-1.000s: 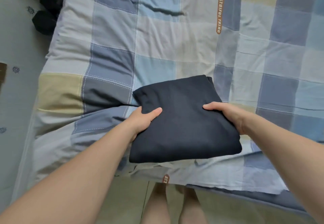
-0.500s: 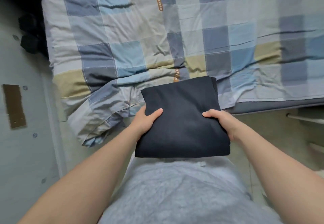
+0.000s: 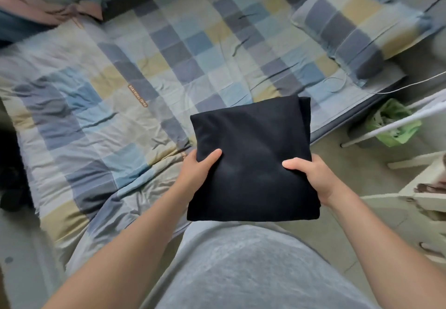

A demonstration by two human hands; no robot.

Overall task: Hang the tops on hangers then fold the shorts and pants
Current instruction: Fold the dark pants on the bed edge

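Now both hands carry the folded dark garment [image 3: 253,159] above the bed edge, left hand [image 3: 195,173] gripping one side, right hand [image 3: 311,178] gripping the other, thumbs on top.

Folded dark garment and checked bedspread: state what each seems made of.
The folded dark garment looks like soft matte fabric, probably a cotton knit: no sheen, rounded folds. The checked bedspread looks like thin matte woven cloth, likely cotton or a blend: fine sharp creases, stitched seams.

Rumpled checked quilt [image 3: 120,115], matching pillow [image 3: 357,26] at its right end, green bag [image 3: 391,125] on the floor [image 3: 362,171] nearby.
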